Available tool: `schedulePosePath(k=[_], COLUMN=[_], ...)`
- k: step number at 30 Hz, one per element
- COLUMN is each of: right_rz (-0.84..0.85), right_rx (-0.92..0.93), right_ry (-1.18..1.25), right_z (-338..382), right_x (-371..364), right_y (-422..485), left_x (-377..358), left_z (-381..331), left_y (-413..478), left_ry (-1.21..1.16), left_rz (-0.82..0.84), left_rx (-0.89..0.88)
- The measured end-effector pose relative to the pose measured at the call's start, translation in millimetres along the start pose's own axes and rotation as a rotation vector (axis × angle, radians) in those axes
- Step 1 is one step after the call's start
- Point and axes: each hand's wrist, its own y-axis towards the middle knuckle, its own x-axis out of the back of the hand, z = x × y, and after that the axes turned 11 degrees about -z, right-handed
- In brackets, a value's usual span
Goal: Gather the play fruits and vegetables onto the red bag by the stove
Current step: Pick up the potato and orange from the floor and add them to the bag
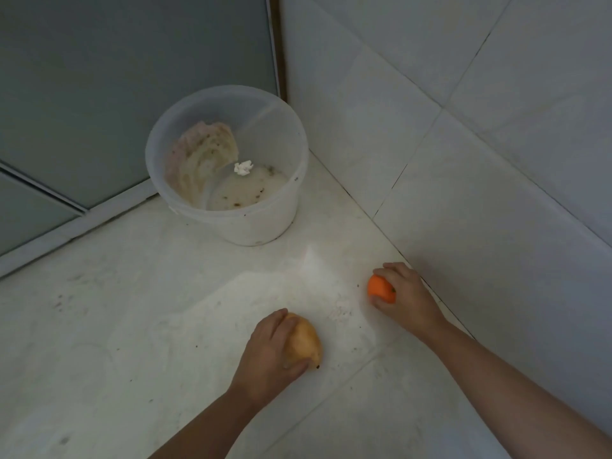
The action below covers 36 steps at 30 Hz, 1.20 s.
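Note:
My left hand [270, 356] is closed around a yellow-brown play fruit [304, 341], pear-like in shape, low over the white tiled floor [132, 309]. My right hand [405, 293] grips a small orange play fruit [381, 288] close to the foot of the tiled wall. Both fruits sit at or just above floor level; I cannot tell whether they touch it. No red bag or stove is in view.
A translucent white bucket [288, 207] with a dirty rag and a crumpled white scrap inside stands in the corner. A grey glass door [116, 94] with a metal frame runs along the left. A white tiled wall [480, 127] rises on the right.

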Motion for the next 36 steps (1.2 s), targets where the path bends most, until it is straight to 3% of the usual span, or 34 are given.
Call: schedulePosePath(k=[19,28,36], right_rz=[0.064,0.081,0.022], right_rx=[-0.071,-0.075,0.044], right_ry=[-0.008,0.066,0.219], right_z=[-2.8,0.0,36.6], right_x=[-5.0,-0.5,24.3], right_y=[-18.2,-25.3,-17.3], left_x=[-11.5,-13.3,12.9], left_z=[-5.4,-12.4,-34.3], left_y=[0.3,1.2,-5.5], left_ry=[0.011,-0.002,-0.241], left_rz=[0.072,0.031,-0.138], left_rx=[0.132,0.202,0.287])
